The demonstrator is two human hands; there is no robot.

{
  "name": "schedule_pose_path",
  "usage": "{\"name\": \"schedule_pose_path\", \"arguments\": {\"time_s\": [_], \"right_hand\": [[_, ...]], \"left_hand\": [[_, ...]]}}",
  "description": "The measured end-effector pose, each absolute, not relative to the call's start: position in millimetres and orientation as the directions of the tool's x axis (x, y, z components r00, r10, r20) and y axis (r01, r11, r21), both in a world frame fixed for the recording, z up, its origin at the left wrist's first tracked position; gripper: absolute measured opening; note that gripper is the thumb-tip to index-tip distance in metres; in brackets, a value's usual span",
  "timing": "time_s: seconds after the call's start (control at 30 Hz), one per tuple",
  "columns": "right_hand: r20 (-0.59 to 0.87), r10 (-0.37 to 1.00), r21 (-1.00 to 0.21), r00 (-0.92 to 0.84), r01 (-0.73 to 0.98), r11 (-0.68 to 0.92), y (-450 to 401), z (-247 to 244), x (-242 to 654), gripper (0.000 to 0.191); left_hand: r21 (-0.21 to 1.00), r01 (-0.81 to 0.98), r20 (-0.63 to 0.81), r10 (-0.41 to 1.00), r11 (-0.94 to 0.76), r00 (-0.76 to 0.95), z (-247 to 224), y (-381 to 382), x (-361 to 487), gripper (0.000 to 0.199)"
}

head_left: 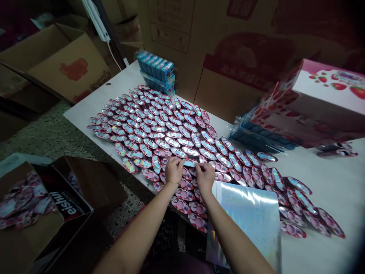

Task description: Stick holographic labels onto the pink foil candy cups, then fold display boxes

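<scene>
Now the left hand [174, 170] and right hand [205, 176] each pinch one end of a shiny strip [189, 163] above the bench [336, 179], silvered ovals [173, 134] apparently done, nearer pink-centred ovals [180, 205] seemingly left to do.

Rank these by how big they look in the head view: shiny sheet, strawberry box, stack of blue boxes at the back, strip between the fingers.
1. Strawberry box, even cut off by the picture's edge
2. Shiny sheet, partly hidden
3. Stack of blue boxes
4. Strip
</scene>
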State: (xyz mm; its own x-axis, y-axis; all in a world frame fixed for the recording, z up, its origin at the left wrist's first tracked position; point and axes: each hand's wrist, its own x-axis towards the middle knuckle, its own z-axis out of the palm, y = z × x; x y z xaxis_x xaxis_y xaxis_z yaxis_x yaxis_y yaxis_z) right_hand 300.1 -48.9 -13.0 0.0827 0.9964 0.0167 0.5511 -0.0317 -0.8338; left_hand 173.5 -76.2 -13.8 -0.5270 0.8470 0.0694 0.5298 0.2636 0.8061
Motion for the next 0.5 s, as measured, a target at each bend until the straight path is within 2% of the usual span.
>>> {"name": "schedule_pose_path", "arguments": {"time_s": [0.1, 0.23, 0.37, 0.43, 0.5], "right_hand": [[0.102, 0.992, -0.663, 0.079, 0.748, 0.009, -45, -21, 299, 0.022], [0.094, 0.996, -0.532, 0.006, 0.845, 0.045, -44, -23, 294, 0.019], [0.118, 0.993, -0.585, -0.005, 0.808, 0.073, -37, -8, 301, 0.018], [0.184, 0.982, -0.656, -0.044, 0.739, 0.156, -30, 7, 321, 0.017], [0.265, 0.960, -0.704, -0.089, 0.663, 0.256, -22, 21, 354, 0.018]], "left_hand": [[0.669, 0.692, 0.133, 0.871, 0.273, -0.472, -19, -70, 177, 0.019], [0.541, 0.763, 0.114, 0.869, 0.353, -0.482, -23, -67, 181, 0.015], [0.569, 0.715, 0.067, 0.844, 0.406, -0.533, -16, -65, 175, 0.020], [0.602, 0.691, 0.070, 0.836, 0.399, -0.544, -9, -68, 177, 0.024], [0.624, 0.705, 0.065, 0.876, 0.337, -0.477, -1, -74, 188, 0.026]]}}
